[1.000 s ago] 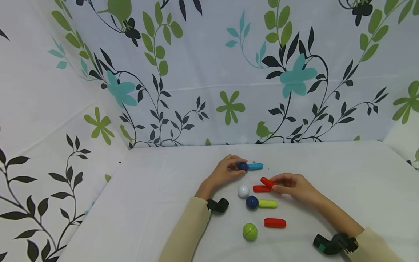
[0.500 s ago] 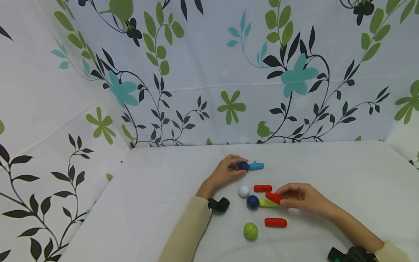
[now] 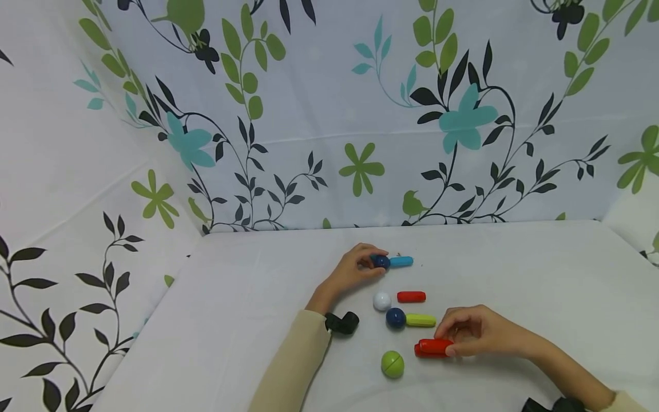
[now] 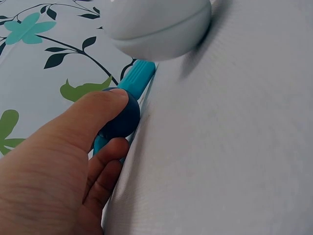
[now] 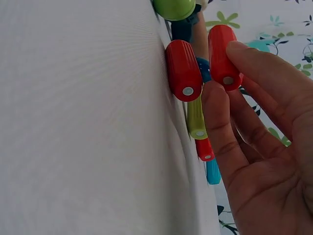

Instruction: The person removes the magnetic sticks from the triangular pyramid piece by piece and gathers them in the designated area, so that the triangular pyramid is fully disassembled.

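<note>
My left hand (image 3: 352, 269) pinches a dark blue ball (image 4: 126, 117) at the far part of the table. A light blue ribbed stick (image 3: 401, 261) extends from the ball's right side, and a bit of light blue also shows at its other side in the left wrist view. My right hand (image 3: 489, 335) holds a red ribbed stick (image 5: 222, 51) between thumb and fingers. It is raised just over a second red stick (image 5: 182, 66) lying on the table, apart from it in the right wrist view. Small silvery discs show on the sticks' ends.
Between the hands lie a white ball (image 3: 382, 301), another red stick (image 3: 411, 297), and a dark blue ball (image 3: 396, 318) against a yellow-green stick (image 3: 420, 320). A green ball (image 3: 393, 364) sits nearest the front. A patterned cloth (image 3: 309, 126) hangs behind the white table (image 3: 257, 286).
My right hand has carried the red stick from above the far red stick, past the yellow-green one, toward the front, over the nearest red stick. The left hand has stayed still.
</note>
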Demonstrator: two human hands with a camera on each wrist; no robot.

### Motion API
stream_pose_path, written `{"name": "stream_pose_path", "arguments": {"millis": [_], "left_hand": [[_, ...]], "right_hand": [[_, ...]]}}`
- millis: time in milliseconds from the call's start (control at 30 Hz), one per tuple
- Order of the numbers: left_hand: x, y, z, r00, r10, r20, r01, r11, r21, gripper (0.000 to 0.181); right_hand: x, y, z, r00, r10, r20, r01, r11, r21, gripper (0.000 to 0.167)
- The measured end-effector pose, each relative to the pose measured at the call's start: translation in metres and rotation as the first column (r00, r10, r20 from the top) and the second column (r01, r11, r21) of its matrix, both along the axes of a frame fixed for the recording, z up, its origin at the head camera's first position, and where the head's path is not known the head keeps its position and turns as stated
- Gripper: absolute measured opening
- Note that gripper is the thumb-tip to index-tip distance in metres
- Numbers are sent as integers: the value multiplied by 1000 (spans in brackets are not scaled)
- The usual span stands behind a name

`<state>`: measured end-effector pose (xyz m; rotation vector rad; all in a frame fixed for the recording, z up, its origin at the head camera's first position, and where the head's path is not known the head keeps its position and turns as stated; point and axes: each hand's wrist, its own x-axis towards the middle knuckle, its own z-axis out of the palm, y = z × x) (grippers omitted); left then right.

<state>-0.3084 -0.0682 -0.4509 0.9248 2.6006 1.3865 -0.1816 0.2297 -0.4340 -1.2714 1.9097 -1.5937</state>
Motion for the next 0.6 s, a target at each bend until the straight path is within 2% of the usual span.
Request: {"name": "stream_pose_path", "arguments": {"millis": [167,367,600], "left_hand": [[0,0,0,1000,3,7,-3,1000,-8,40],[1,1,1,1000,8,13,-8,1000,-14,40],[2,1,2,1000,4,6,-4,1000,-4,39]], "right_hand": [[3,0,2,1000,-8,-9,8,1000,24,29],[7,-3,4,998,69,-12,-68,996,66,25],[12,-5,10,994,95,-52,-88,989,117,22]]}}
